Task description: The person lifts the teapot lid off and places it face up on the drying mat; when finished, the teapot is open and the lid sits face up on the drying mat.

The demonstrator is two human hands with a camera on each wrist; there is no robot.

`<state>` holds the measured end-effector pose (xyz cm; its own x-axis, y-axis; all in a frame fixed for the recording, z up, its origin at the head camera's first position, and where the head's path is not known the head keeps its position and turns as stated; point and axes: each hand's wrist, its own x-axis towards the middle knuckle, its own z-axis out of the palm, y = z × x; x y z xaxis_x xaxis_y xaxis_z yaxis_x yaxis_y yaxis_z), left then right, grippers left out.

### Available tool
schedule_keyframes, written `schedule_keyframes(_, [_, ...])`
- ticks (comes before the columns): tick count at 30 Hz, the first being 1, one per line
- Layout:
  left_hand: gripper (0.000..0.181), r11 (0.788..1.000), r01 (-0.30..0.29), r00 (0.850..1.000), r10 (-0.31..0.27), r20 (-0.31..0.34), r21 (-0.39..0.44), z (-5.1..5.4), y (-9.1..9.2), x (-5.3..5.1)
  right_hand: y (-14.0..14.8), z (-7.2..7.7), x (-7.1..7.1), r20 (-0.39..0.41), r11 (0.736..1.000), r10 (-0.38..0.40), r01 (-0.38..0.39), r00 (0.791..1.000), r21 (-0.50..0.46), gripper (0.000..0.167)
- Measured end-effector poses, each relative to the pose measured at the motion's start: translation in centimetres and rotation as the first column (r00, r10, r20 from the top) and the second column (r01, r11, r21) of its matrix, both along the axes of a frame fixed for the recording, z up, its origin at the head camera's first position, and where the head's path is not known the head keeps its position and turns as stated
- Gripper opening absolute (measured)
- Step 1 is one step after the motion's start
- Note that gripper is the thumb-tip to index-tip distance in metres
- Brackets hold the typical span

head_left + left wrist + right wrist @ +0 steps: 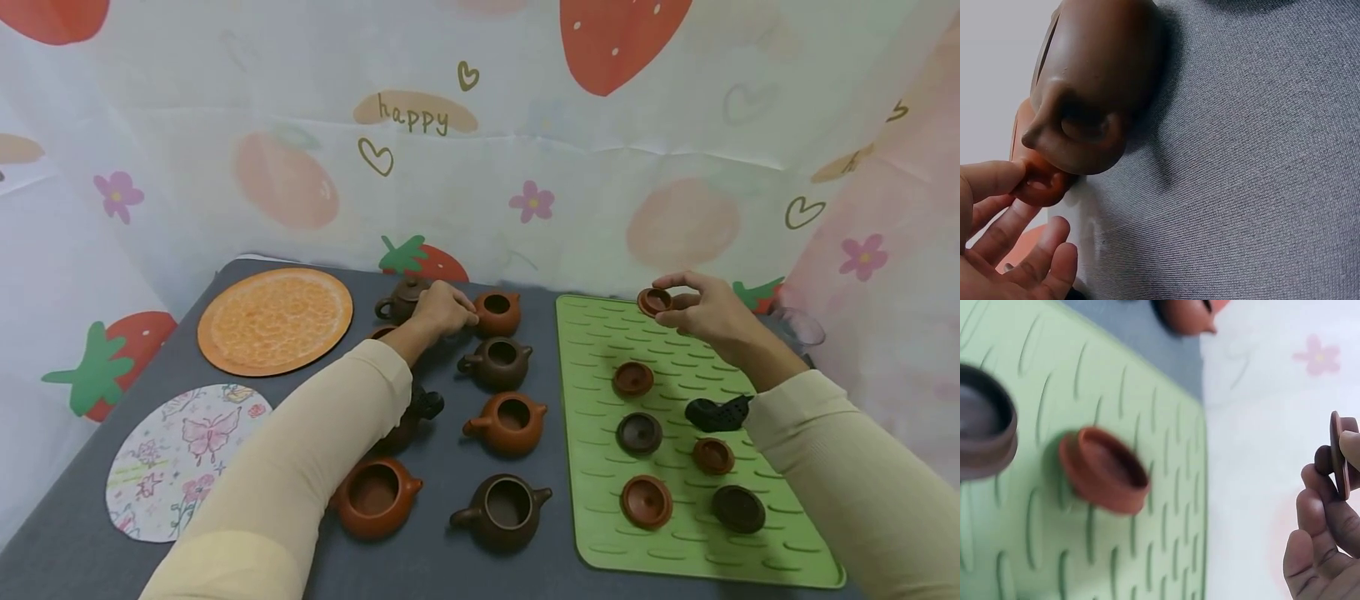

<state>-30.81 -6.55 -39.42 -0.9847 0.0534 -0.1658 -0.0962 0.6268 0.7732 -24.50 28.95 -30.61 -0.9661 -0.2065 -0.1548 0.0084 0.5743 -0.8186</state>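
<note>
My left hand pinches the handle of a reddish-brown lidless teapot at the back of the table. In the left wrist view, thumb and fingers grip that orange-brown handle, while a dark brown teapot hides most of its body. Above the green mat's far edge, my right hand holds a reddish-brown teapot lid between thumb and fingers. The right wrist view shows this lid edge-on, its knob toward the fingers. Near the left hand stands a dark teapot with its lid on.
Several upturned lids, among them a red-brown one, and a black strainer-like piece lie on the green mat. More open teapots, including an orange-brown one, stand in two columns. An orange round mat and a butterfly-print mat lie left.
</note>
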Motion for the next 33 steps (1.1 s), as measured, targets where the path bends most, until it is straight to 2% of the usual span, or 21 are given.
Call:
schedule_keyframes(6, [0.008,1.000,0.006,1.000,-0.006,-0.006,-0.004,0.0,-0.1,0.1,1.5,-1.4,-0.2,0.036,1.000,-0.027,0.027,0.999,0.001,0.052])
schedule_keyframes(14, [0.007,0.999,0.014,1.000,-0.015,0.012,0.033,0.0,-0.4,0.1,2.8,-3.1,-0.6,0.068,0.999,-0.046,0.047,0.997,-0.007,0.051])
schedule_keyframes(23, [0.006,0.999,0.021,1.000,-0.021,0.007,0.030,-0.1,-0.3,0.1,3.8,-4.7,-0.9,0.114,0.996,-0.082,0.079,0.990,0.032,0.052])
schedule_keyframes(33, [0.005,1.000,0.017,1.000,-0.017,0.006,0.022,-0.1,-0.2,0.1,4.6,-6.0,-0.9,0.115,0.990,-0.091,0.078,0.989,0.120,0.054])
